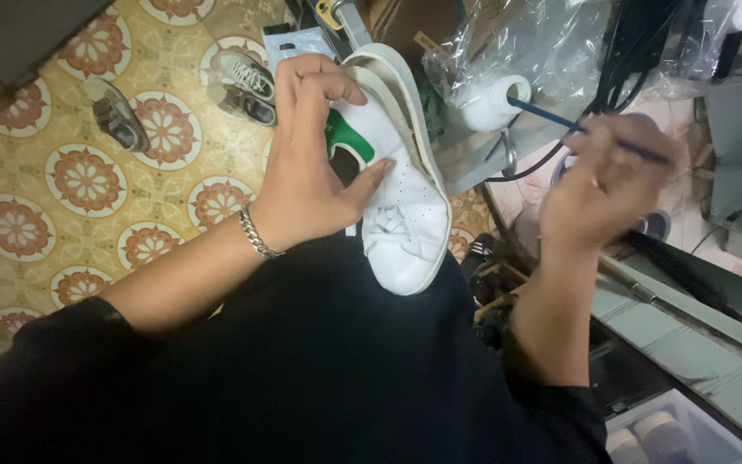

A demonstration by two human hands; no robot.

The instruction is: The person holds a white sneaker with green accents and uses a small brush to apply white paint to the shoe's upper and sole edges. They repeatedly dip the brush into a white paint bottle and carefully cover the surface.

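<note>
Gripping a white sneaker [401, 202] at its green-tabbed heel, the left hand [311, 163] steadies it on the person's lap, sole peeled away from the upper. The right hand [607, 185], blurred, pinches a thin blue brush [560, 120] near a white bottle [491, 101].

Top centre of the frame, a small pale blue-grey packet [295, 45] lies flat on the patterned floor, rectangular, with a dark mark at its upper left corner, partly covered by a hand. Upper right, crumpled clear plastic bags [543, 43] catch the light over the bench, shiny and see-through. Between them, a brown cardboard box [414, 24] with a small tan label [427, 40].
</note>
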